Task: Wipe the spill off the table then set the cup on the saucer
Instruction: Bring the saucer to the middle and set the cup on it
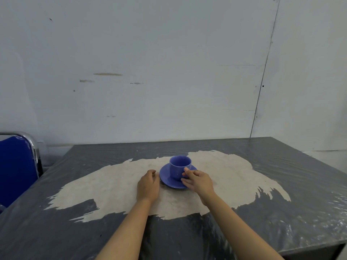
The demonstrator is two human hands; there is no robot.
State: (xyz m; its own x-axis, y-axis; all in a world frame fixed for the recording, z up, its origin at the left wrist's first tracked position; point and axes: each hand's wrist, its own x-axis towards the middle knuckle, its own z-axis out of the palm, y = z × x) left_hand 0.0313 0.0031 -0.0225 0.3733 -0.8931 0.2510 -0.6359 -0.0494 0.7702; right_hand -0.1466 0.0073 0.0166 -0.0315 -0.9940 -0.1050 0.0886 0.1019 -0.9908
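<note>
The right hand [199, 180] has its grip closed on the cup [179, 167], fingers pinching the near side where the handle probably sits (hidden), likely to steady it. The cup stands upright on the saucer [169, 180] directly beneath. Just left of the grip, the left hand [148, 185] hovers loosely curled, holding nothing, beside the saucer's rim. One cup, one saucer, on the tabletop [281, 212].

I've got a dark grey table [281, 184], its middle worn to a wide pale patch [105, 186]. A blue saucer [167, 182] sits directly on that patch, my left hand [148, 186] resting just beside it.
</note>
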